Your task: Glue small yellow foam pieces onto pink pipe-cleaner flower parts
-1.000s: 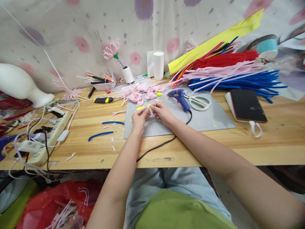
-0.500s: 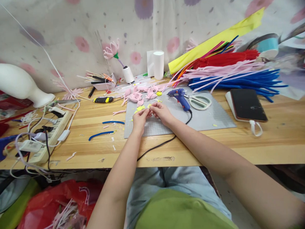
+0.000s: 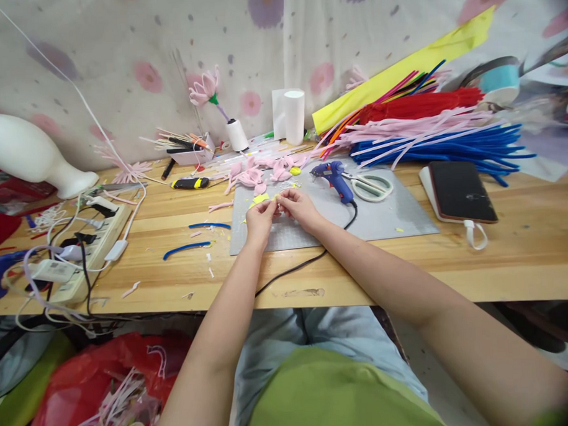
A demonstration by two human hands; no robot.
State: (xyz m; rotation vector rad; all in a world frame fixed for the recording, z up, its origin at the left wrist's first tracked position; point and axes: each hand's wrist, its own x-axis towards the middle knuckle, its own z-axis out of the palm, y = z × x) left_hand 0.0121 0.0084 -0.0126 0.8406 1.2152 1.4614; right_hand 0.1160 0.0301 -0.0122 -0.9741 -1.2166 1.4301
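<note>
Over the grey cutting mat (image 3: 387, 225), my left hand (image 3: 260, 220) and my right hand (image 3: 299, 208) meet fingertip to fingertip. Both pinch a small yellow piece (image 3: 277, 198), too small to make out well and partly covered by the fingers. A flat yellow scrap (image 3: 260, 199) lies just behind my left hand. Pink fuzzy flower parts (image 3: 252, 178) rest at the mat's back left. To the right of my hands lie a blue hot glue gun (image 3: 335, 179) and scissors with pale handles (image 3: 372, 187).
Pipe cleaner bundles (image 3: 431, 147) fill the back right, near a black phone-like device (image 3: 463, 191). At left stand a power strip (image 3: 94, 251) with tangled cords and a white foam head (image 3: 34, 150). A utility knife (image 3: 190, 183) and blue pipe cleaner pieces (image 3: 187, 247) lie left of the mat.
The view has shifted slightly. Both hands stay together in nearly the same place, still pinching the small yellow piece, with only slight finger movement.
</note>
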